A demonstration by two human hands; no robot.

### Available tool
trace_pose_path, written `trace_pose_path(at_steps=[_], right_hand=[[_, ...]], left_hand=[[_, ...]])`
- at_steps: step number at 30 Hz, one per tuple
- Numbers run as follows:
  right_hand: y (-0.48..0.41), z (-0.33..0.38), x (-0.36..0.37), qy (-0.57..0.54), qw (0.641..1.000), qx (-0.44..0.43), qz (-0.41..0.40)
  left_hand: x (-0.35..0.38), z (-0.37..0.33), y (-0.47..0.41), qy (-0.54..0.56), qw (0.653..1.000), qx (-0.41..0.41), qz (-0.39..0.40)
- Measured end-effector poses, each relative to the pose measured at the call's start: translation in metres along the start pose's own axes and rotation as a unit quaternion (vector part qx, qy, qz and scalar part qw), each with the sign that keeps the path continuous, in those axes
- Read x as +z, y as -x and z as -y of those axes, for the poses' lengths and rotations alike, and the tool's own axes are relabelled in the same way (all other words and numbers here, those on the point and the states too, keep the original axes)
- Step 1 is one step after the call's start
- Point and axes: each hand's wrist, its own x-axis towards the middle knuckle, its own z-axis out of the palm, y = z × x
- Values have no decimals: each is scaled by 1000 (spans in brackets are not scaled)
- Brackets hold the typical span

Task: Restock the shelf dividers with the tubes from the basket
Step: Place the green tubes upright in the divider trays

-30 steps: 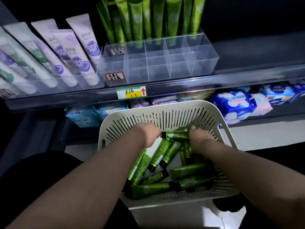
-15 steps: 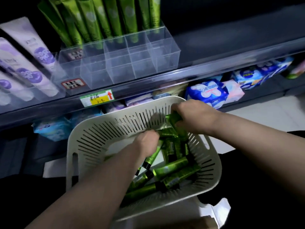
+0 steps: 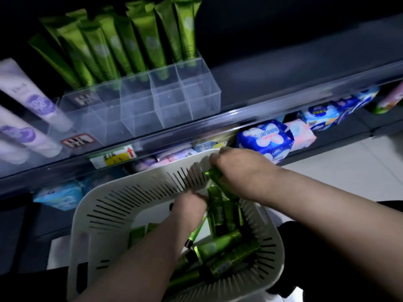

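Observation:
A white slotted basket [image 3: 113, 216] sits in front of me with several green tubes [image 3: 220, 247] lying in its right half. My right hand [image 3: 242, 171] grips green tubes [image 3: 214, 174] at the basket's far rim, lifted above the pile. My left hand [image 3: 189, 205] reaches into the basket and holds a thin green tube [image 3: 196, 233] with a black cap; its fingers are hidden. On the shelf above stands a clear divider box [image 3: 152, 105], its front cells bare, with green tubes [image 3: 135, 44] upright in the back row.
Purple-and-white tubes [image 3: 30, 110] lean in dividers at the left. A yellow price tag [image 3: 113, 156] hangs on the shelf rail. Blue and pink packs [image 3: 268, 138] fill the lower shelf behind the basket. Pale floor [image 3: 349, 171] lies to the right.
The view has swung left and closer. My right hand rose from the pile to the basket's far rim with green tubes. My left hand stayed inside the basket.

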Motion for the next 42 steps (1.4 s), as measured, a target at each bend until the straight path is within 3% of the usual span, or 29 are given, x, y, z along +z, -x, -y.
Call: trace_pose_path(at_steps=[3,6,10,15,20,25,33,38,42], right_hand=[[1,7,-23,-25,998,4,-50],[5,15,-44,-40,994,12,-103],[15,24,-69,-68,984,33,-162],[27,12,-100,-77,962,90,-246],[8,1,-131,-134,895,87,-416],[-44,-14,-143,-168,865,76,-467],[-94,-42,-128,-208,880,105,-414],[-107,-49,-115,-232,893,102,-373],[-119,-48,-103,-276,884,126,-354]], left_hand=[[-12,22,29,87,993,-63,-49],[-36,43,60,229,960,-104,-121],[-81,60,100,316,917,-127,-208],[-145,80,126,412,832,-162,-335],[-208,107,111,508,717,-159,-449],[-247,132,77,506,672,-165,-515],[-269,148,2,566,650,-188,-471],[-271,143,-28,513,714,-234,-415],[-264,140,-41,489,742,-234,-396]])
